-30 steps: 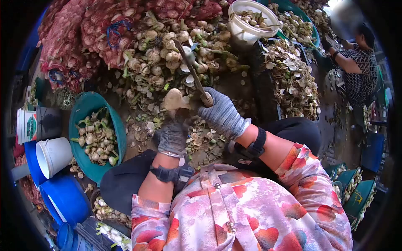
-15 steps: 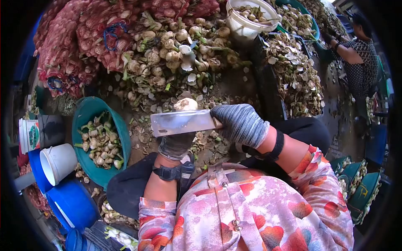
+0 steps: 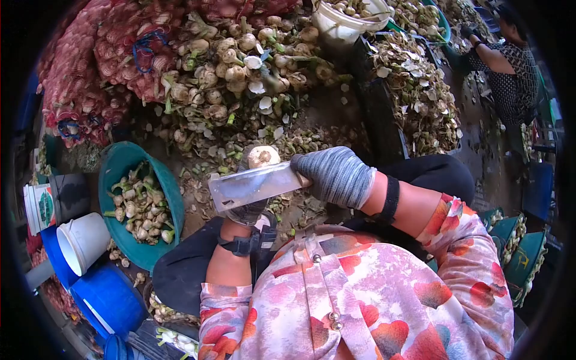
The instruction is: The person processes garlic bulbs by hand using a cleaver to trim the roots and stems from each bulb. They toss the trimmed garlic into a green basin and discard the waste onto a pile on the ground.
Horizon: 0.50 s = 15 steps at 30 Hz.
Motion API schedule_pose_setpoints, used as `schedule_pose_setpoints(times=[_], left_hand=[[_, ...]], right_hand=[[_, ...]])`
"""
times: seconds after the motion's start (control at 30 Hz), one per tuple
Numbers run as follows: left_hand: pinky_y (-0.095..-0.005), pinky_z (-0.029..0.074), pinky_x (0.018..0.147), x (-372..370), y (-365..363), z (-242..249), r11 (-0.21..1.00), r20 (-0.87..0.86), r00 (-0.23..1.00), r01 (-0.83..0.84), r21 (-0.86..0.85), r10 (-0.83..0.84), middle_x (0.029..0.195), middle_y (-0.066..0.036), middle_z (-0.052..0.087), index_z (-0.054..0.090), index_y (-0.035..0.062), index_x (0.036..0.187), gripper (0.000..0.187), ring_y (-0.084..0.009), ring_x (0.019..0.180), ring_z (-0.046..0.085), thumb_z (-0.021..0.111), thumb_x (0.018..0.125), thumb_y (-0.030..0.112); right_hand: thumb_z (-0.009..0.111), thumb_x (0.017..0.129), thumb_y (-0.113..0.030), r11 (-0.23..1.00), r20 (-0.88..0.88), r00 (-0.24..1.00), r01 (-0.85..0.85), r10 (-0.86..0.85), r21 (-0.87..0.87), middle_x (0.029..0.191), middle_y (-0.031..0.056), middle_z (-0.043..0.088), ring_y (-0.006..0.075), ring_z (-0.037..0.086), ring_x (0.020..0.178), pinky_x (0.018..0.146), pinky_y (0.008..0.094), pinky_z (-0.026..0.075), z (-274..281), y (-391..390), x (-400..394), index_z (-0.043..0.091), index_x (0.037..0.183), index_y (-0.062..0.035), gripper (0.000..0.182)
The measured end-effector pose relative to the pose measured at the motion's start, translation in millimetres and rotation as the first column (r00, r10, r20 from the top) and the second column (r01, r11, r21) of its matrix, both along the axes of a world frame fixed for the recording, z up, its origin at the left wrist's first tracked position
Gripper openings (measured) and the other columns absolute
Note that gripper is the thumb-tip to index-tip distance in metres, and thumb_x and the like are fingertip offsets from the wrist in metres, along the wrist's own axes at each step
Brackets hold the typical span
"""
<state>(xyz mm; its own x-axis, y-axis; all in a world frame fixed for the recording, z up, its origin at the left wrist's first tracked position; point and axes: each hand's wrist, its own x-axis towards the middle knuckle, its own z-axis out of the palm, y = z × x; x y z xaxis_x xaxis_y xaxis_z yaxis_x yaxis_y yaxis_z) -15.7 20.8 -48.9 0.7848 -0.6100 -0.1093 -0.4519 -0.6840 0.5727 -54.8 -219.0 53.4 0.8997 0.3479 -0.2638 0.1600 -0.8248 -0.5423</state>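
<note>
"Gripping a cleaver (image 3: 255, 187) by its handle, the gloved right hand (image 3: 336, 174) of a worker in a floral shirt (image 3: 360, 279) closes tightly, its blade reaching across to the left. What does the other hand hold?"

"A single garlic bulb (image 3: 263, 156), just beyond the blade's far edge. The gloved left hand (image 3: 245, 214) cups it, partly hidden behind the steel."

"Does the blade touch the bulb?"

"From this angle, I cannot tell. Both sit above a floor (image 3: 195, 207) strewn with cut stems and skins, in front of the seated worker's lap."

"And around them?"

"A green tub (image 3: 144, 255) stands to the left, tilted, with garlic bulbs on their stems inside. Beyond the hands spreads a heap of loose garlic (image 3: 234, 72), with red mesh sacks (image 3: 78, 90) of bulbs at its left."

"To the right of that heap?"

"A white bucket (image 3: 342, 30) holding more garlic, near a dark crate (image 3: 379, 111) piled with papery skins (image 3: 423, 96). At far right, a co-worker (image 3: 510, 69) in a patterned top reaches forward."

"What lies at far left?"

"A tipped white pail (image 3: 87, 243) beside a blue bucket (image 3: 117, 294), both near the green tub."
</note>
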Motion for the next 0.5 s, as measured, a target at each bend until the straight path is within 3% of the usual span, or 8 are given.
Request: schedule_pose_setpoints(times=[0.17,0.23,0.27,0.3,0.37,0.4,0.43,0.5], left_hand=[[-0.0406,0.049,0.084,-11.5,-5.3,9.6,0.959,0.006,0.998,-0.062,-0.276,0.067,0.109,-0.009,0.065,0.063,0.0141,0.116,0.037,-0.0278,0.100,0.062,0.058,0.090,0.041],[-0.0345,0.049,0.093,-7.0,-18.0,15.5,0.944,0.219,0.976,0.050,-0.325,0.023,0.117,-0.009,0.064,0.059,0.0085,0.123,0.039,-0.0237,0.108,0.061,0.055,0.094,0.034],[-0.0327,0.050,0.092,-5.4,4.9,-24.8,0.941,-0.068,0.996,0.030,-0.337,-0.056,0.121,-0.011,0.061,0.053,0.0086,0.129,0.041,-0.0239,0.108,0.061,0.055,0.095,0.030],[-0.0327,0.050,0.092,-7.7,-0.6,-8.4,0.940,-0.060,0.997,0.031,-0.339,-0.055,0.121,-0.011,0.061,0.053,0.0086,0.129,0.041,-0.0239,0.108,0.061,0.055,0.095,0.030],[-0.0335,0.051,0.089,-14.3,-21.2,49.3,0.783,-0.257,0.965,-0.203,-0.588,0.057,0.119,-0.013,0.059,0.049,0.0097,0.129,0.045,-0.0217,0.109,0.059,0.063,0.091,0.026],[-0.0297,0.051,0.081,-15.5,-25.4,60.6,0.623,-0.378,0.921,-0.349,-0.700,0.092,0.110,-0.007,0.060,0.040,0.0056,0.135,0.075,-0.0158,0.094,0.060,0.080,0.072,0.016],[-0.0294,0.052,0.080,-0.7,-14.3,71.5,0.321,-0.862,0.468,-0.800,-0.507,-0.196,0.105,-0.005,0.060,0.045,0.0050,0.128,0.063,-0.0143,0.090,0.060,0.078,0.076,0.017],[-0.0316,0.052,0.080,13.4,7.1,74.4,0.484,-0.533,0.727,-0.686,-0.543,0.432,0.101,-0.004,0.059,0.048,0.0040,0.122,0.050,-0.0151,0.086,0.060,0.073,0.080,0.016]], right_hand=[[0.065,0.074,-0.015,0.999,0.037,0.999,-0.011,0.012,-0.046,0.077,0.0146,0.066,0.0355,0.066,0.076,0.064,0.0456,0.052,-30.2,-7.8,3.3,0.061,0.098,-0.0102,0.025],[0.065,0.075,-0.016,0.998,0.075,0.997,-0.018,0.022,-0.056,0.078,0.0150,0.066,0.0359,0.066,0.078,0.066,0.0464,0.052,-35.9,-12.0,7.1,0.060,0.099,-0.0104,0.025],[0.064,0.078,-0.018,0.995,0.021,1.000,-0.011,0.013,-0.097,0.082,0.0156,0.067,0.0359,0.066,0.081,0.067,0.0466,0.052,-38.4,-13.2,10.5,0.061,0.098,-0.0098,0.022],[0.064,0.078,-0.018,0.995,0.028,1.000,-0.012,0.014,-0.099,0.082,0.0156,0.067,0.0359,0.066,0.081,0.067,0.0466,0.052,-54.7,-30.2,16.6,0.061,0.098,-0.0098,0.022],[0.062,0.083,-0.022,0.929,-0.113,0.948,0.258,-0.296,-0.267,0.089,0.0162,0.068,0.0365,0.066,0.086,0.071,0.0453,0.052,-91.2,-74.2,26.9,0.062,0.099,-0.0110,0.020],[0.062,0.083,-0.022,0.926,-0.101,0.946,0.272,-0.307,-0.261,0.089,0.0162,0.068,0.0365,0.066,0.086,0.071,0.0453,0.052,-85.9,-72.4,26.6,0.062,0.099,-0.0110,0.020],[0.062,0.084,-0.024,0.894,-0.092,0.903,0.393,-0.419,-0.215,0.092,0.0165,0.068,0.0369,0.065,0.088,0.073,0.0447,0.052,-79.1,-71.4,29.1,0.063,0.101,-0.0119,0.021],[0.064,0.083,-0.028,0.850,-0.101,0.844,0.520,-0.526,-0.086,0.094,0.0168,0.068,0.0384,0.063,0.090,0.078,0.0439,0.051,-48.7,-57.8,32.5,0.064,0.104,-0.0136,0.026]])
